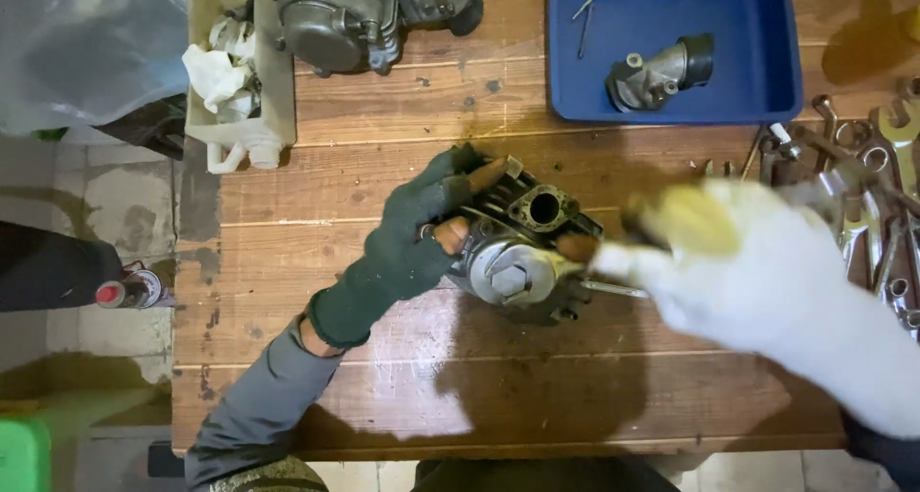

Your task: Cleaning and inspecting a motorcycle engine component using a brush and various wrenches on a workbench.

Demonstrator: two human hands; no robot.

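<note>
Grey metal engine part point(522, 248) sat mid wooden table point(383, 377), below blue tray point(671, 99). Left hand point(412, 238), dark fingerless glove, clamped round part's left side. Right hand point(738, 262), white glove, blurred, fingertip touching part's right edge; grip impossible to tell. Spanners point(872, 195) lay just right. Second engine casting point(359, 13) at table's far edge.
</note>
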